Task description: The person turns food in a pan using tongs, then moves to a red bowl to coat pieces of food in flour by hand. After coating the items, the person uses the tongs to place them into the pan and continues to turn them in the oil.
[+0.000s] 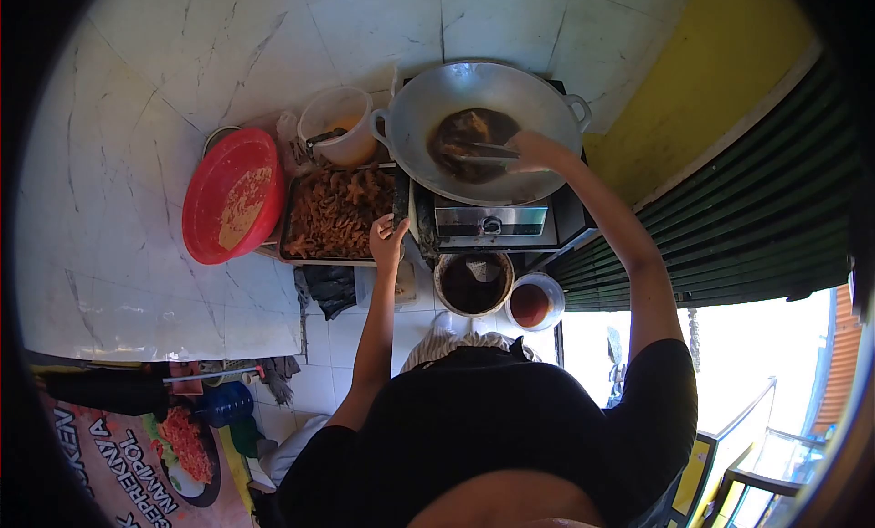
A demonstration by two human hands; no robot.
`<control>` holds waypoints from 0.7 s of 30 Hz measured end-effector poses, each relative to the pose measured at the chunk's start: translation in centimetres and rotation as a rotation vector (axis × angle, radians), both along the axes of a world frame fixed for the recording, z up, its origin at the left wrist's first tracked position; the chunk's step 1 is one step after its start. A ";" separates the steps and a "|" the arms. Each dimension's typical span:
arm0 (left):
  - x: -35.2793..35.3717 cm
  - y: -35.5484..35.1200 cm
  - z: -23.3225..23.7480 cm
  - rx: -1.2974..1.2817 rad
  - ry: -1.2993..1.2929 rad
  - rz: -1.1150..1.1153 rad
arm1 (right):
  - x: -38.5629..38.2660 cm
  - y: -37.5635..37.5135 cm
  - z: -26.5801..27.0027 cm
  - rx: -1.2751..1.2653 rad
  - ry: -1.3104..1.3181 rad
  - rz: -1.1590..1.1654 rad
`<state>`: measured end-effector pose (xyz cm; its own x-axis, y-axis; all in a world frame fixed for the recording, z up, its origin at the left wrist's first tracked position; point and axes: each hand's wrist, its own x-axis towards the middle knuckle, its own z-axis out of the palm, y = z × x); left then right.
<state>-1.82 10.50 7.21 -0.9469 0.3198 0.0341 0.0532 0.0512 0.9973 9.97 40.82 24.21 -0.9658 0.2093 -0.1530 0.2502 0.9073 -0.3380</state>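
My right hand (530, 153) is closed on metal tongs (488, 157), which reach into the dark oil (460, 168) of a large two-handled wok (415, 100). A browned piece of food (474, 125) shows in the oil near the tong tips. My left hand (387, 238) is at the near right corner of a tray (319, 259), its fingers curled by a dark upright strip (401, 195); what they grip is not clear. The tray is heaped with brown fried pieces (337, 209).
The wok sits on a steel stove (492, 220). Left of it stand a white tub (334, 104) and a tilted red basin (196, 209) with pale flour-like residue. Near my feet are a pot of dark liquid (469, 291) and a bucket (551, 300) with reddish liquid.
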 end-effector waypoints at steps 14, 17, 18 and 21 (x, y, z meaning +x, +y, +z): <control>-0.2 0.0 -0.6 0.018 -0.003 -0.019 | 0.3 3.5 1.0 0.118 0.023 -0.218; -0.2 0.0 -0.5 0.027 0.005 -0.027 | -0.1 4.1 -0.6 0.186 0.033 -0.167; -0.2 0.0 -0.6 0.017 0.011 -0.017 | -0.3 4.3 -1.2 0.186 0.035 -0.166; -0.4 0.0 -0.9 0.015 0.015 -0.006 | -0.4 5.0 -1.9 0.179 -0.012 -0.143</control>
<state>-2.21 10.52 6.27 -0.9443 0.3248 0.0531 0.0683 0.0357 0.9970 9.59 45.85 22.27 -0.9226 0.3691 -0.1123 0.3839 0.9074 -0.1712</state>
